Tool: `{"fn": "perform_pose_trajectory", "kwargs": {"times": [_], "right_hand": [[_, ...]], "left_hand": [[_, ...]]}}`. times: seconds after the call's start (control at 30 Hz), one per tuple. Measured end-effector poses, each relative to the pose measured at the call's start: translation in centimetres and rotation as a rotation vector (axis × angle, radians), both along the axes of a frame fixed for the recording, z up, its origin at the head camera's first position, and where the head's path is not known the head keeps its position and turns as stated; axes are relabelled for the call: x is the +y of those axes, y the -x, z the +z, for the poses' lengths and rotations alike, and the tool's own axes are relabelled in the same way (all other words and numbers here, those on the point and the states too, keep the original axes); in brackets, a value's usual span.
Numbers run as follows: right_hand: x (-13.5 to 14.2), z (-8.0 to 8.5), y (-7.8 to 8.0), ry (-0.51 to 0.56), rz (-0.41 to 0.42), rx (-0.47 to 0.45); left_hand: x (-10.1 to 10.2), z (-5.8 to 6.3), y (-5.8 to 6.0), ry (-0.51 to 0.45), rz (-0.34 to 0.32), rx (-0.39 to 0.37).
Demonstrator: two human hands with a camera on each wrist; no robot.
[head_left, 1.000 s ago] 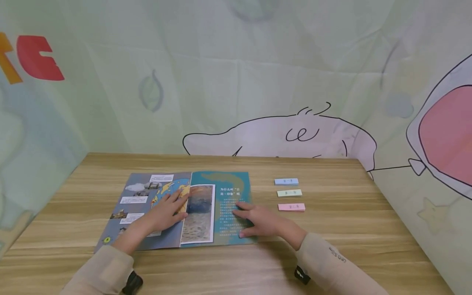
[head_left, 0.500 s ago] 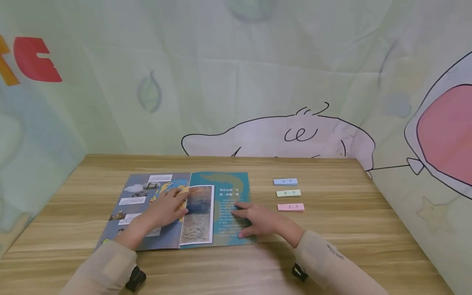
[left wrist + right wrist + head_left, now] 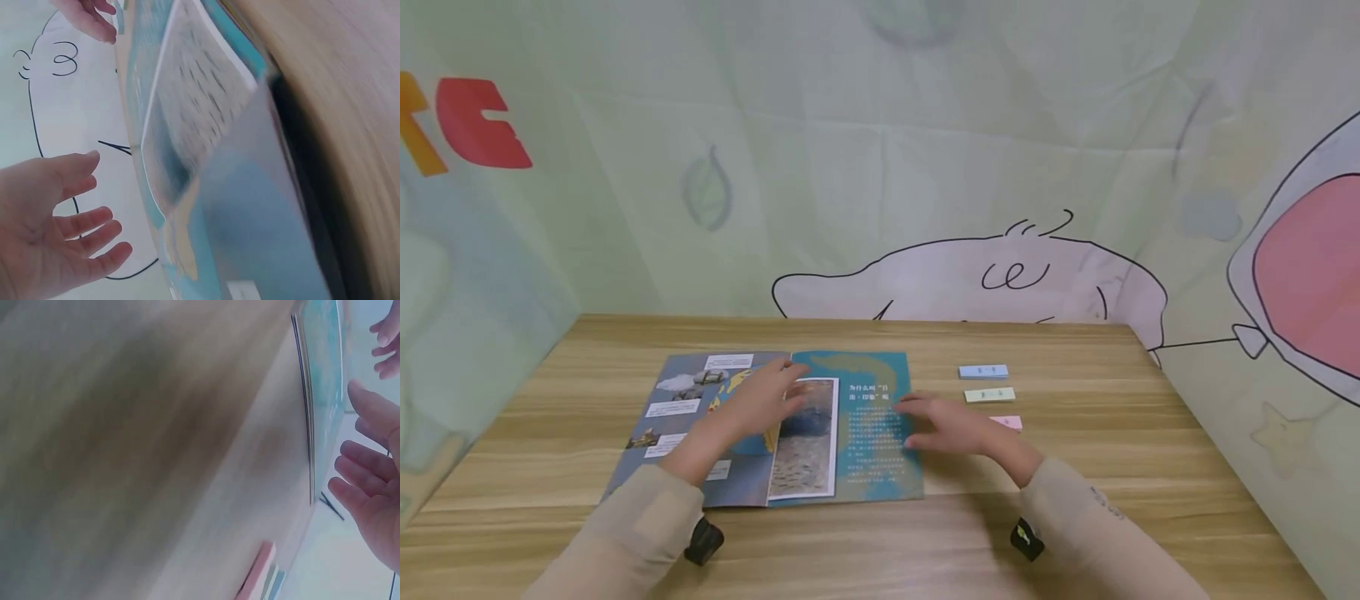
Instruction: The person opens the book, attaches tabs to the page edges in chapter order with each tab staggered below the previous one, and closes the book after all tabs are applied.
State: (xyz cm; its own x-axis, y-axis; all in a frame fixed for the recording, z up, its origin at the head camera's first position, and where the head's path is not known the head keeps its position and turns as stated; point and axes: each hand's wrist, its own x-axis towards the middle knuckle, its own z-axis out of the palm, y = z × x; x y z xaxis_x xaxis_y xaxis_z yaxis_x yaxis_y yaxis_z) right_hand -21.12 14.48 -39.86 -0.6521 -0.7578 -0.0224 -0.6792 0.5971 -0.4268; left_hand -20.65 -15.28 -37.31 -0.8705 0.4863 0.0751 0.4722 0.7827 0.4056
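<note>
A thin picture book lies open on the wooden table, its grey left page showing a globe and small pictures, its teal right page a painting and lines of text. Above the centre fold hovers my left hand, fingers loosely bent and holding nothing. The left wrist view has the left hand raised off the pages. My right hand hangs over the book's right edge, fingers relaxed. In the right wrist view there is a gap between the right hand and the book.
Right of the book, three folded paper strips lie in a column: blue, green and pink, the pink one partly hidden by my right hand. A printed cloth backdrop rises behind the table.
Both hands have lifted off the pages. The left hand has moved up and right toward the fold, the right hand rightward past the book's edge. The book has stayed put.
</note>
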Motion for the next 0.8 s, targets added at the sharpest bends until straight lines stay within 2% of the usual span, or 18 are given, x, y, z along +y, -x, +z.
{"fn": "perform_pose_trajectory", "kwargs": {"times": [0.2,0.3,0.63,0.8], "right_hand": [[1.7,0.6,1.1,0.022,-0.049,0.112],[2.5,1.0,1.5,0.022,-0.091,0.122],[5.2,1.7,2.8,0.064,-0.119,0.202],[6.9,1.9,3.4,0.065,-0.177,0.196]], "left_hand": [[1.6,-0.2,0.7,-0.034,-0.017,-0.015],[2.3,-0.4,1.2,-0.017,-0.030,-0.019],[4.6,0.3,2.1,0.028,-0.034,-0.015],[6.0,0.6,2.7,0.041,-0.053,-0.028]]}}
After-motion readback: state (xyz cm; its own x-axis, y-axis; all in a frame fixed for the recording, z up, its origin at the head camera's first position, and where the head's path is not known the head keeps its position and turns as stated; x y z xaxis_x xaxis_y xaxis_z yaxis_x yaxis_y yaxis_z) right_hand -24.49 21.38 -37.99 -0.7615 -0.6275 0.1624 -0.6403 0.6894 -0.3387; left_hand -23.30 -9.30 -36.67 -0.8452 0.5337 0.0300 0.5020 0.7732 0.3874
